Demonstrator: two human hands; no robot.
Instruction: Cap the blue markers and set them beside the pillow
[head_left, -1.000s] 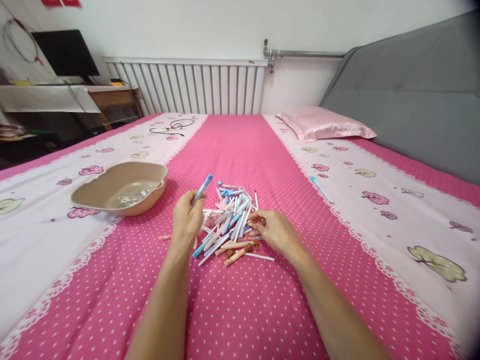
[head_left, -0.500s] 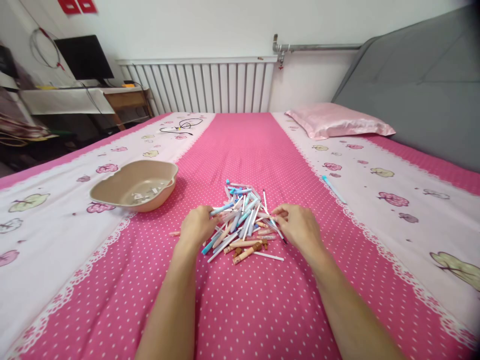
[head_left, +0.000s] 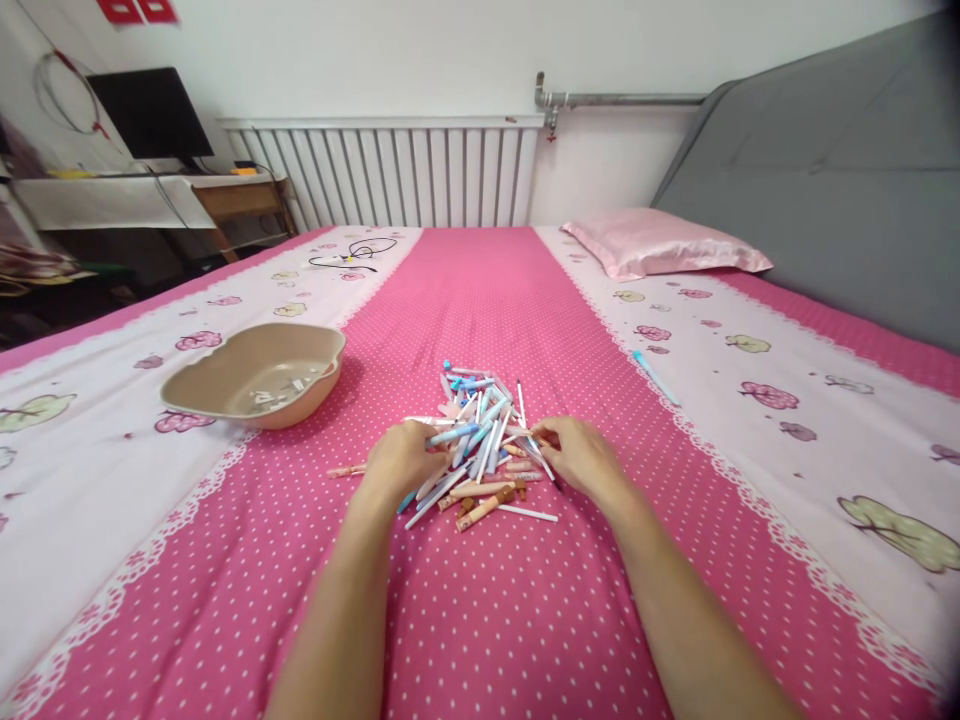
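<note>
A loose pile of pens (head_left: 491, 440), mostly white, pale blue and peach, lies on the pink dotted bedsheet in front of me. My left hand (head_left: 405, 462) is at the pile's left side, its fingers closed around the end of a light blue pen (head_left: 454, 434) that points right over the heap. At the right edge, my right hand (head_left: 579, 455) has thumb and fingertips drawn together against the pens; what they pinch is hard to see. Brown-trimmed peach pens (head_left: 487, 507) lie at the near side. One pinkish pen (head_left: 345, 471) sticks out left of my left hand.
A beige plastic basin (head_left: 225, 385) with small white pieces inside stands on the bed at left. A single blue pen (head_left: 655, 377) lies apart at right. Farther back are a black cable (head_left: 367, 250), a pink pillow (head_left: 667, 243) and a white radiator (head_left: 390, 175).
My left hand has shifted right, further over the pile, with the blue pen. My right hand's fingertips have come in closer to the pens. The whole view has turned slightly right.
</note>
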